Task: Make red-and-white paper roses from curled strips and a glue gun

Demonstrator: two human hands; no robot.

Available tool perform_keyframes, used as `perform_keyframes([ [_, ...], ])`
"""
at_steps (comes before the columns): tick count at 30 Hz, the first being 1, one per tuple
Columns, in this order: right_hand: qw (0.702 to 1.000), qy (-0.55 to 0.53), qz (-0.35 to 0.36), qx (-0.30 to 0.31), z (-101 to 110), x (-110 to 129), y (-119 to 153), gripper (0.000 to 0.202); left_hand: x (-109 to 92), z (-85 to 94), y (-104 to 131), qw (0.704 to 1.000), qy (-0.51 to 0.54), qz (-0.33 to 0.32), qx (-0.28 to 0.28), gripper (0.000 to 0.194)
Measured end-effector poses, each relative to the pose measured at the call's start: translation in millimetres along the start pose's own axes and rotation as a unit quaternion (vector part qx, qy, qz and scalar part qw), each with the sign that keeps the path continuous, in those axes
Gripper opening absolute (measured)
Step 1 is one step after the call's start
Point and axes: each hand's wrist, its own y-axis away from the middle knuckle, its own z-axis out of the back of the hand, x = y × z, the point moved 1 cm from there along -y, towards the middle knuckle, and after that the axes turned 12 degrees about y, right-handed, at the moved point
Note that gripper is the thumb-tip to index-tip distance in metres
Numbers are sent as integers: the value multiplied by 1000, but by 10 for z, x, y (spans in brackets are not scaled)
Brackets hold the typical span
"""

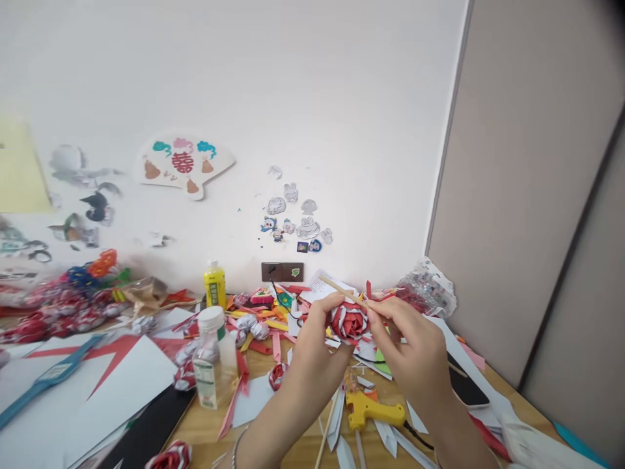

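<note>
A red and white paper rose is held up over the table, its open face turned toward me. My left hand grips the rose from the left, thumb below and fingers behind it. In my right hand, a thin wooden stick is pinched between thumb and fingers. The stick slants across the flower's top edge, against the outer petals; whether it presses on them I cannot tell. Below the hands, a yellow hot glue gun rests on the wooden table.
A clear jar and a yellow bottle stand left of the hands. Paper strips and crumpled paper balls litter the tabletop. A black phone lies at right. More paper roses lie at left. A wall stands behind.
</note>
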Motion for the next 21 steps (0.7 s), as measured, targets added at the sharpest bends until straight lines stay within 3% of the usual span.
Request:
perform_keyframes([
  [9,998,45,-49,17,32,-1,61,13,-89,-69,40,1000,-9,-23,-2,53],
  [16,987,149,56,-9,14,10,37,28,-96,-67,23,999,-22,-38,-12,52],
  [21,990,118,73,31,31,-9,31,28,-80,-32,28,998,-37,-49,-6,57],
])
